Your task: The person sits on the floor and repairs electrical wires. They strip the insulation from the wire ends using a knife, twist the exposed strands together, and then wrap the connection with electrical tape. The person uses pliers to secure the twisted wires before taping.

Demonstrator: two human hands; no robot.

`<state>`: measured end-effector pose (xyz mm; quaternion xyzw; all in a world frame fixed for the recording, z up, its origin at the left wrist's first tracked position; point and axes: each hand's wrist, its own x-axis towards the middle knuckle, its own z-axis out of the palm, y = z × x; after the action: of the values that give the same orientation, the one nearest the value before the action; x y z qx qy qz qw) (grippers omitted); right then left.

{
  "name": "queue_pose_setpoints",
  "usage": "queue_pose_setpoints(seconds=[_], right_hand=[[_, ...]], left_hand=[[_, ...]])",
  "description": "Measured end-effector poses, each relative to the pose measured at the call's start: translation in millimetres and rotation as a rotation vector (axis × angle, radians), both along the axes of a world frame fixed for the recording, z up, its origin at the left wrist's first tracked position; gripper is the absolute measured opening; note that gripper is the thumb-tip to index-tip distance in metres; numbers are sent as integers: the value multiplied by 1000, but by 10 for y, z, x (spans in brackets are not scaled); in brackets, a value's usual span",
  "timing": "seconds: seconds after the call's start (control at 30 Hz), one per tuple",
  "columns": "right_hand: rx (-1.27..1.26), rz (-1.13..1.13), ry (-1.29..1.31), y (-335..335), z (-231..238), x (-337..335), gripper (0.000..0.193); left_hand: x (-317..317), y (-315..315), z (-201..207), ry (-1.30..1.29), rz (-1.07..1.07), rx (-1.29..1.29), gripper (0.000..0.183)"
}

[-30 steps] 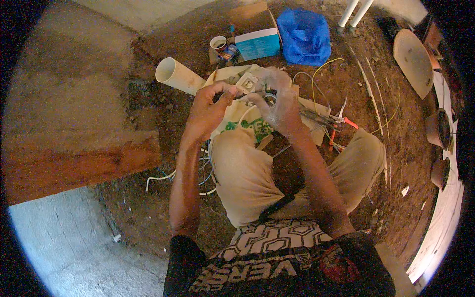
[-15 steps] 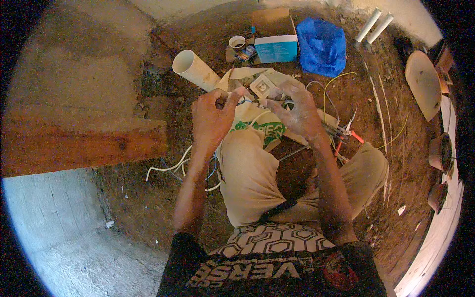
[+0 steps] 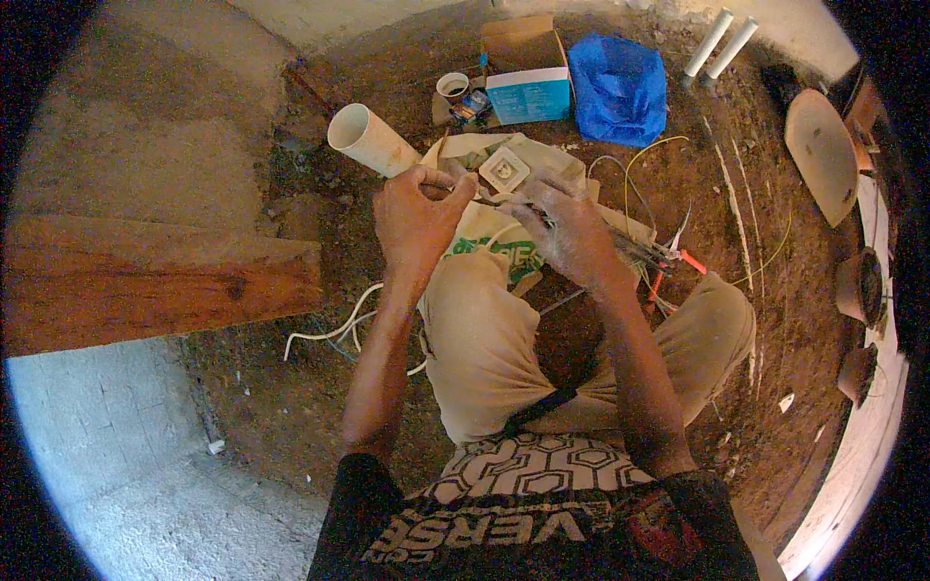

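My left hand [image 3: 418,221] is closed in a pinch, thumb against forefinger, over my folded leg. My right hand [image 3: 573,232] faces it with fingers curled together. A small thin piece [image 3: 489,199] shows between the two sets of fingertips; its kind is too small to make out. Just beyond them, a square white electrical fitting [image 3: 504,169] with a round centre lies on a pale sack [image 3: 481,225] with green print. Close to my left fingers leans a wide white pipe [image 3: 373,140], its open end up.
A blue-and-white carton [image 3: 528,95], a blue plastic bag [image 3: 620,89] and a tape roll [image 3: 452,86] stand farther off. Red-handled pliers [image 3: 691,261] and loose wires lie by my right knee. White cable [image 3: 329,334] curls at left, near a wooden beam [image 3: 165,281].
My right hand has come a little closer to my left, its fingers more curled. The square fitting shows more fully between them. The whole view has shifted slightly.
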<state>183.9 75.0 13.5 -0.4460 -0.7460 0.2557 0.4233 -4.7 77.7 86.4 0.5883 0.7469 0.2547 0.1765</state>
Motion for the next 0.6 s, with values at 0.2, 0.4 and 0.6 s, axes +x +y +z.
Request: queue_pose_setpoints(seconds=[0.2,0.4,0.6], right_hand=[[-128,14,84,-39,79,38,18],[58,27,10,106,286,150,25],[147,174,-545,170,757,161,27]], left_hand=[[-7,-146,-60,-371,-261,290,32],[16,-164,3,-647,-271,177,47],[58,-169,-37,-802,-375,157,56]])
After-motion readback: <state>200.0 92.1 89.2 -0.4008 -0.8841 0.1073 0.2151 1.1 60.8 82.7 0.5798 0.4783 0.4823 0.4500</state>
